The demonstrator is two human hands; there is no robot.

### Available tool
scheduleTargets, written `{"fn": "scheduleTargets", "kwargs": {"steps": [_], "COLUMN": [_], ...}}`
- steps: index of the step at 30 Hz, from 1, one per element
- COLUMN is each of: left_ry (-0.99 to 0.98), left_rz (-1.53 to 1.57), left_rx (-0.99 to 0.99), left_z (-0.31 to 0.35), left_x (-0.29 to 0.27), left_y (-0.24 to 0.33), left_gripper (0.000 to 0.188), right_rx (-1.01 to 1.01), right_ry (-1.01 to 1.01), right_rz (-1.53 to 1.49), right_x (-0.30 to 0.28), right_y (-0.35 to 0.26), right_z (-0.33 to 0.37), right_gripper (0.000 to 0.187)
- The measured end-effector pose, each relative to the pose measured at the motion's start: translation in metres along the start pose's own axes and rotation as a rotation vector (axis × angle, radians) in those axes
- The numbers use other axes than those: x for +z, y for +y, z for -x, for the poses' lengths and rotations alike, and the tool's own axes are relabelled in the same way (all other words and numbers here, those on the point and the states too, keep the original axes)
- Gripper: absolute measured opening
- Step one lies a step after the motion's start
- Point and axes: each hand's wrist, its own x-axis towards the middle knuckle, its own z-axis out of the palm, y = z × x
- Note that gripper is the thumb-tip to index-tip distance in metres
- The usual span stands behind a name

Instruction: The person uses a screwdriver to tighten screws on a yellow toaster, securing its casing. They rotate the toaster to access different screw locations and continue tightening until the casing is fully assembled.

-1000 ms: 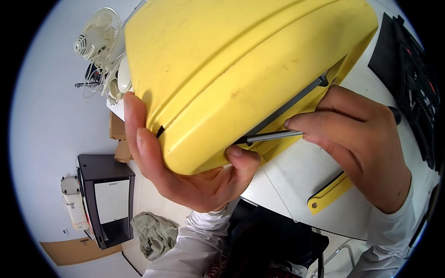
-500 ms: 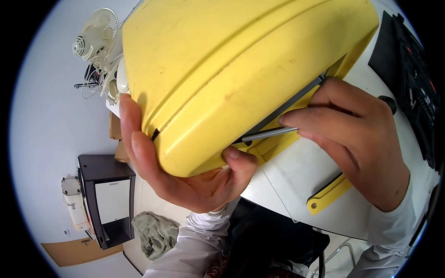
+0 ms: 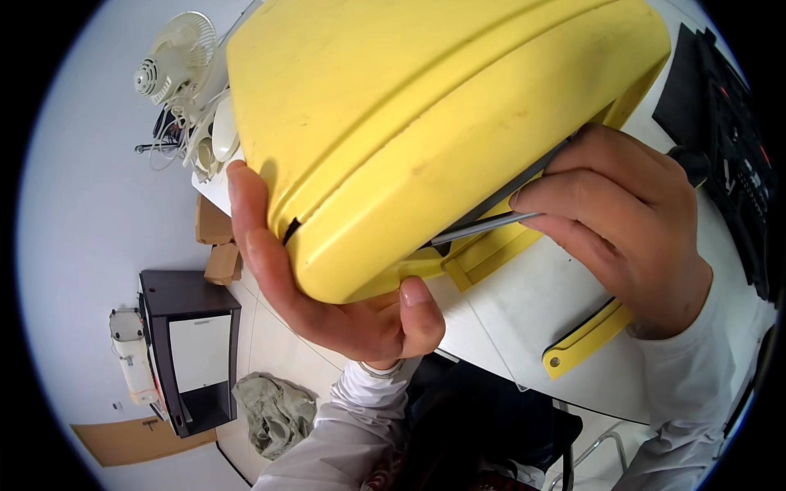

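Note:
A big yellow plastic shell [image 3: 426, 123] with rounded ridges fills the upper middle of the head view. My left hand [image 3: 327, 295] grips its near rounded corner from below, thumb pressed on the lower edge. My right hand [image 3: 630, 221] holds a thin metal-shafted tool [image 3: 479, 230], its tip against the dark seam along the shell's lower edge. A black handle end [image 3: 694, 164] shows behind my right knuckles.
A white table [image 3: 524, 319] lies under the shell, with a yellow plastic strip [image 3: 585, 344] on it. A black tool case [image 3: 729, 123] sits at the right. A white fan [image 3: 172, 57] stands at the far left. Below are a dark cabinet [image 3: 184, 344] and crumpled cloth [image 3: 274, 413].
My right hand and the tool have shifted slightly up and right along the seam. My left hand has kept its grip, with the shell tilting a little.

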Motion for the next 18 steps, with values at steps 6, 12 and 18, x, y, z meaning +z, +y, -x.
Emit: {"fn": "scheduleTargets", "kwargs": {"steps": [6, 12, 18], "left_ry": [0.009, 0.023, 0.036], "left_rz": [-0.015, -0.008, -0.024], "left_rx": [-0.023, -0.051, -0.042], "left_z": [-0.0023, -0.0001, -0.0002], "left_x": [0.0012, 0.0022, 0.0039], "left_y": [0.0032, 0.0061, 0.0053], "left_gripper": [0.086, 0.086, 0.086], "right_rx": [-0.049, -0.071, -0.059], "right_ry": [-0.009, -0.011, 0.014], "right_rz": [-0.036, 0.074, 0.032], "right_x": [-0.0011, 0.0063, 0.0063], "right_y": [0.0055, 0.0069, 0.0022], "right_z": [-0.0014, 0.0037, 0.0022], "right_gripper": [0.020, 0.025, 0.026]}}
